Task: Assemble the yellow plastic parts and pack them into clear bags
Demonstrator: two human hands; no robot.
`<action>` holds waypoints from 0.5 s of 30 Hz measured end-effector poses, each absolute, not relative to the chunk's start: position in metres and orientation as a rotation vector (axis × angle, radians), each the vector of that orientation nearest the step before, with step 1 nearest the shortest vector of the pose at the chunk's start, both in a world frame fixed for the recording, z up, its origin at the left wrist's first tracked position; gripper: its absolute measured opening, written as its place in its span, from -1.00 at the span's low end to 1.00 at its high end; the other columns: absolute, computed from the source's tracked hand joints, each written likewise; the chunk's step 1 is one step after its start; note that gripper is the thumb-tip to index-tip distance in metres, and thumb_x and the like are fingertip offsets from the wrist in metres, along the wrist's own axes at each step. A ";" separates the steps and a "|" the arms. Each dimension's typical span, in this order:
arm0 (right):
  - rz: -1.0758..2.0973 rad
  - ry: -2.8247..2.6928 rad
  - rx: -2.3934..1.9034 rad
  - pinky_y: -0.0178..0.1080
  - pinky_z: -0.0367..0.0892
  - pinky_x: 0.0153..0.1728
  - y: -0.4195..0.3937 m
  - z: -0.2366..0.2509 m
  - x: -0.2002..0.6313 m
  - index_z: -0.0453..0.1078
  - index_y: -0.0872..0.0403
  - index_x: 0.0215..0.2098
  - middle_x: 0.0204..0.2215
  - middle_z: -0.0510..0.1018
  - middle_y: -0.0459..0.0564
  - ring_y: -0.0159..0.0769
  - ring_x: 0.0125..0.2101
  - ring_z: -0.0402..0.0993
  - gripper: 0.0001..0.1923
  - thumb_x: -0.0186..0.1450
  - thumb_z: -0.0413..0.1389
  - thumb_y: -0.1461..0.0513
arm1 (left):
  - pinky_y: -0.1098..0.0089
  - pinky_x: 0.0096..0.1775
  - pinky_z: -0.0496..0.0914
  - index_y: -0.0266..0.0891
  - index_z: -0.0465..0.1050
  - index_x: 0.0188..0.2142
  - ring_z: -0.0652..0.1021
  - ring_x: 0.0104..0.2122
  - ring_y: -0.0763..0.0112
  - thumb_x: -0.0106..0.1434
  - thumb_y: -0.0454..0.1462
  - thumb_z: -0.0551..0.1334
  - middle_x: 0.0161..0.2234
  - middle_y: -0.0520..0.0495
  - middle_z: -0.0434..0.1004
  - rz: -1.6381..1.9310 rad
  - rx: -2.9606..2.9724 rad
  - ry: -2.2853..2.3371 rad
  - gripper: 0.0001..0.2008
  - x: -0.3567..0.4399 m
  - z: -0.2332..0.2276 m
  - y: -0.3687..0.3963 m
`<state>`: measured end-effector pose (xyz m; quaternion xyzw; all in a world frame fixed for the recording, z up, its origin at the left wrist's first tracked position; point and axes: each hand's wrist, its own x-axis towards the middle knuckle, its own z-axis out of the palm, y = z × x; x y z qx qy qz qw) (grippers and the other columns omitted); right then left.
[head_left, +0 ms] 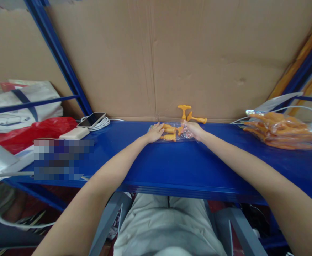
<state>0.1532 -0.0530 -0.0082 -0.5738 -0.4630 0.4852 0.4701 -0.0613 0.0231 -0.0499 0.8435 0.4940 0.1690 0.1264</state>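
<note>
A clear plastic bag (179,138) lies on the blue shelf top (177,163), with yellow-orange T-shaped plastic pieces (168,137) inside it. My left hand (154,133) rests on the bag's left end, fingers stretched out flat. At the right end, my right hand (194,131) has its fingers closed on the crinkled film; its fingertips are partly hidden among the pieces. Just beyond that hand, one T-shaped piece (184,111) points away from me. Another orange piece (199,120) lies sideways beside it, close to the cardboard.
A bulky clear bag of orange pieces (281,129) sits at the right. On the left are a phone (92,120), a coiled white cable (102,124), a pale power bank (74,133) and a red plastic bag (43,129). Cardboard (156,64) walls off the back; blue posts (58,57) stand at both sides.
</note>
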 end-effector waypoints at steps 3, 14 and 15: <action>1.142 -1.074 -1.370 -0.42 0.11 -0.74 -0.054 -0.009 0.154 0.35 0.14 -0.14 -0.68 0.46 -0.13 -0.52 -0.81 0.12 -0.81 0.49 -0.05 0.20 | 0.11 0.35 -0.10 -0.32 0.02 0.38 -0.06 0.42 0.18 0.39 -0.08 -0.15 0.42 -0.24 -0.06 0.494 2.470 1.403 -0.36 -0.059 -0.051 0.026; 0.864 -1.133 -1.381 -0.43 0.36 -0.51 -0.043 -0.024 0.169 0.41 0.14 -0.52 -0.49 0.58 -0.01 -0.47 -0.54 0.46 -0.76 0.33 0.13 0.36 | 0.16 0.36 -0.11 -0.30 0.07 0.35 0.05 0.40 0.20 0.37 -0.07 -0.13 0.39 -0.21 0.08 0.570 2.498 1.360 -0.36 -0.060 -0.056 0.033; 0.849 -1.192 -1.380 -0.42 0.38 -0.43 -0.043 -0.025 0.170 0.43 0.14 -0.54 -0.48 0.60 0.00 -0.45 -0.48 0.48 -0.76 0.29 0.15 0.39 | 0.15 0.36 -0.10 -0.28 0.08 0.34 0.06 0.39 0.20 0.37 -0.06 -0.13 0.39 -0.21 0.08 0.573 2.503 1.350 -0.37 -0.060 -0.057 0.035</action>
